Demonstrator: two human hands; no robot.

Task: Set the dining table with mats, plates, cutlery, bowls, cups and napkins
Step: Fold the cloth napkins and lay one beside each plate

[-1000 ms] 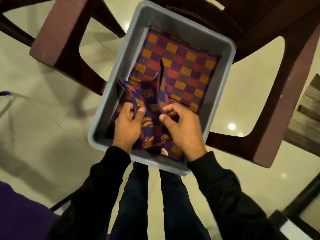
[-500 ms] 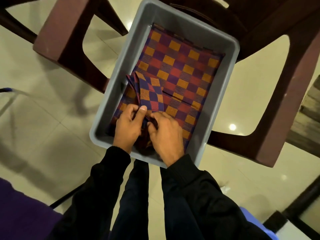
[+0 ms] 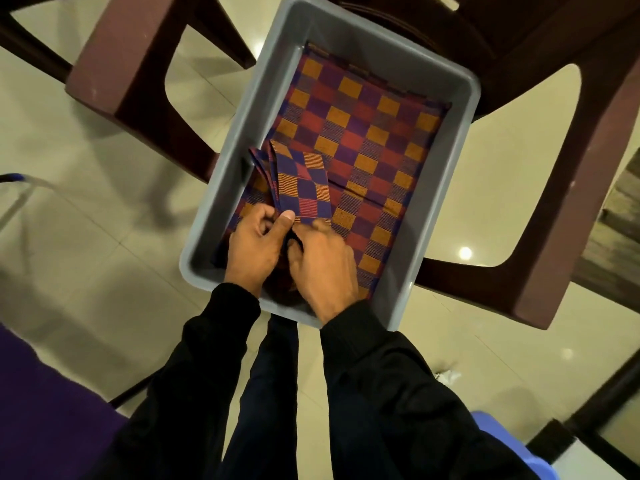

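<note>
Mats, folded and checked in orange, red and purple, are what you have in your grip: the left hand pinches the near end of a folded mat, thumb on top and fingers curled under, so its free end stands up and leans away from you. Your right hand lies just beside it, touching the left, fingers bent down into the cloth at the same near end; whether it is pinching a layer or only pressing the pile, you cannot tell from here.

Beyond the grip, the remaining mats lie flat as a stack, filling the floor of the grey tub. The tub rests on a dark brown chair, whose arms run out to either side of it, with pale floor tiles below.

Judge the cloth as light, soft and limp: it should droop and unfold if taken by one corner, and neighbouring layers are likely to cling and come up together. Better to take hold along the folded edge with both hands, thumb above and fingers beneath, separating one mat before you lift. Nothing here looks fragile or slippery.
</note>
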